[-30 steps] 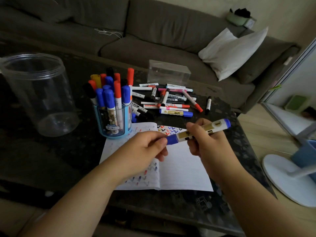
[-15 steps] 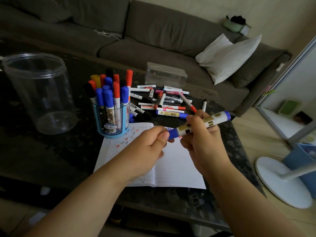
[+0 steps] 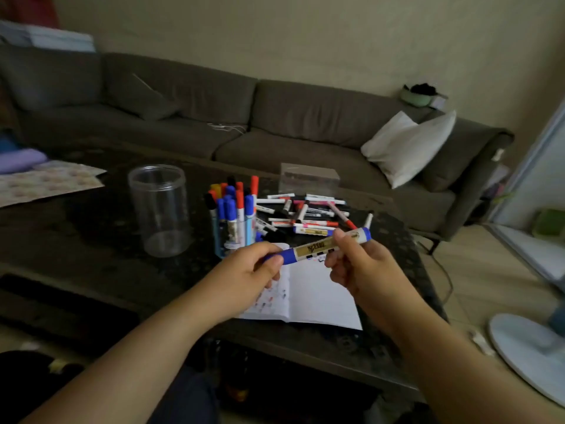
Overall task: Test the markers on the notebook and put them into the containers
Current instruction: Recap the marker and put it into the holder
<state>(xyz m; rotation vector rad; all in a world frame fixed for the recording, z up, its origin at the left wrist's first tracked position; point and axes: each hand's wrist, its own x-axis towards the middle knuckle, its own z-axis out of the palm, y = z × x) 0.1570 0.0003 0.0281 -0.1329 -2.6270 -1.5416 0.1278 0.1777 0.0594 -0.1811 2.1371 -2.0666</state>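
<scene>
– Can you see the blue marker's [image 3: 318,246] cap end?
– No — the left hand [image 3: 244,278] wraps it. The notebook's [image 3: 321,296] top edge hides behind both hands.
– The label?
– Too blurred to read, and the fan base [image 3: 526,347] runs off the right edge.

The marker [image 3: 318,246] I grip is smooth glossy plastic with a gold label. Left of it, the empty jar [image 3: 159,209] is clear plastic; below it, matt paper notebook [image 3: 321,298] on polished dark stone table [image 3: 91,240].
</scene>
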